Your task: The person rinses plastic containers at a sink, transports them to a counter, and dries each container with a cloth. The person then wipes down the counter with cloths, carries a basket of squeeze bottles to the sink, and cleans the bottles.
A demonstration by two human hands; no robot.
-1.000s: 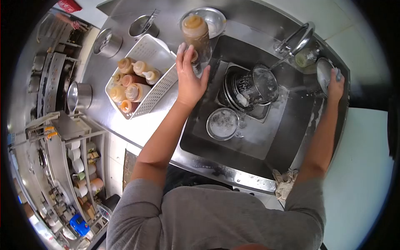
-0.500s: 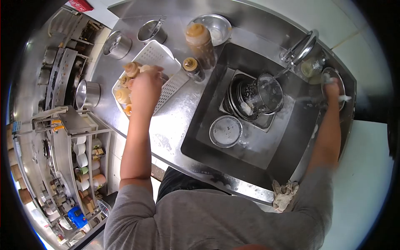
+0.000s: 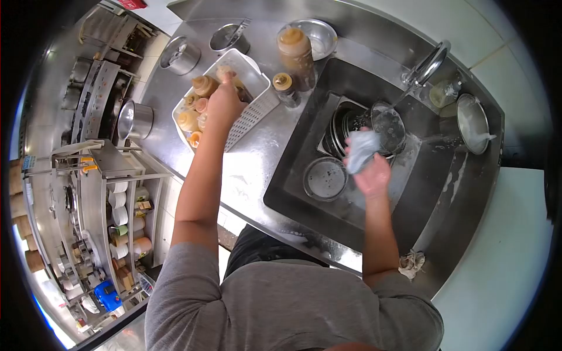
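Observation:
My left hand point(image 3: 225, 106) is wrapped round a squeeze bottle point(image 3: 225, 72) at the right side of the white perforated basket point(image 3: 253, 121); its fingers hide part of the bottle. Several more squeeze bottles point(image 3: 188, 121), filled with orange and brown sauces, are crowded beside it. Over the sink point(image 3: 310, 219), my right hand point(image 3: 373, 176) is turned palm up, with a wet pale blue-grey cloth point(image 3: 362, 151) held across its fingers. Beneath and behind it are a metal pot point(image 3: 388, 126) and dark stacked pans point(image 3: 333, 131). A round dish point(image 3: 325, 179) lies on the sink floor.
A large sauce bottle point(image 3: 297, 58) and a small dark-bodied bottle point(image 3: 285, 90) stand left of the sink. Metal bowls point(image 3: 473, 123) and pots point(image 3: 136, 120) surround the area. The faucet point(image 3: 430, 64) runs water at the back; a crumpled rag point(image 3: 411, 264) hangs on the front edge.
My right hand has moved left from the metal bowl to above the sink, bringing the cloth with it. My left hand stays at the basket. The view has shifted slightly.

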